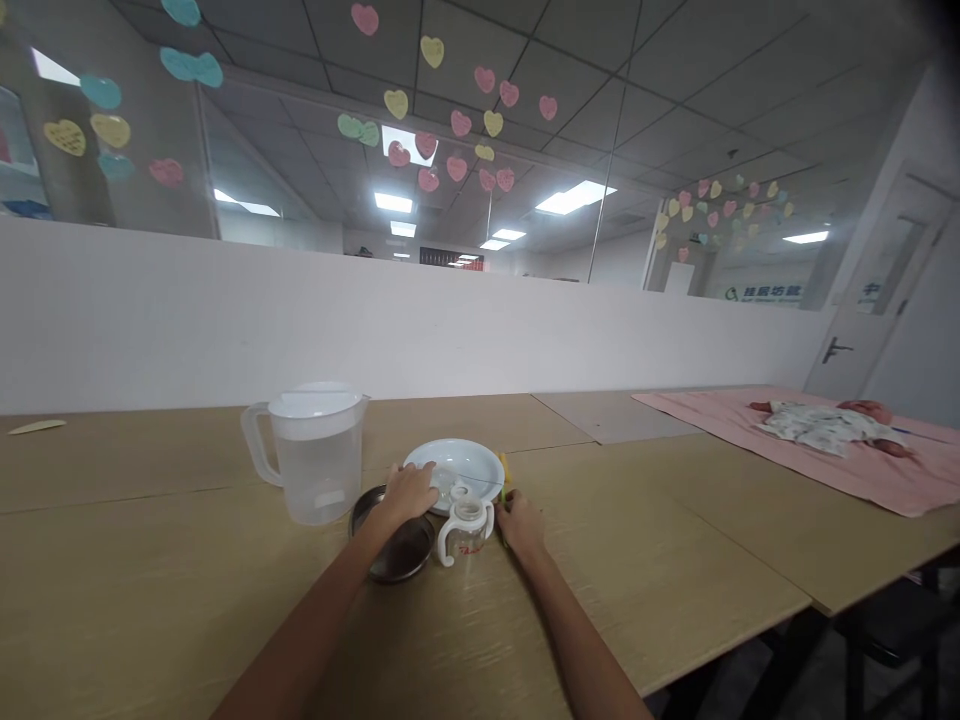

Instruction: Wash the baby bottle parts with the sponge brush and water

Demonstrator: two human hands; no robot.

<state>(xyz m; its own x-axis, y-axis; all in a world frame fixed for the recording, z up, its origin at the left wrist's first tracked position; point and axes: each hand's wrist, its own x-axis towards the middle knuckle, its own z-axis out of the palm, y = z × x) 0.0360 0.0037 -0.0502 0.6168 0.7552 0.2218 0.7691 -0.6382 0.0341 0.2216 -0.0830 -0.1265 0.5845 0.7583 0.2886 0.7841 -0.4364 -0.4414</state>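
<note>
Standing upright between our two hands, the small clear bottle (468,532) has a round mouth facing up, a white collar, a white handle curving down either side and red lettering low on its front. It sits at the near side of the white bowl (466,453), whose shallow, glossy inside holds a clear rounded piece (445,482) and a small white ring (460,492). Our left hand (411,491) reaches over the bowl's left rim, fingers bent at the clear piece; we cannot tell whether they pinch it. Our right hand (522,522) lies by the bowl's right side, fingers drawn together at a slim yellow-and-green item (505,467), and we cannot make out how firmly they close on it. On our left, room is tight: a dark, shiny metal tray (403,556) lies under our left forearm, just beside the bottle, with a lidded, translucent pitcher (319,465) close beyond it. To our right, the wood-toned table (637,560) runs wide before it meets the pink cloth (697,408) with a clothed doll (814,427). The table's near edge slants away past our right forearm, and its far side meets a low white wall (450,330).
</note>
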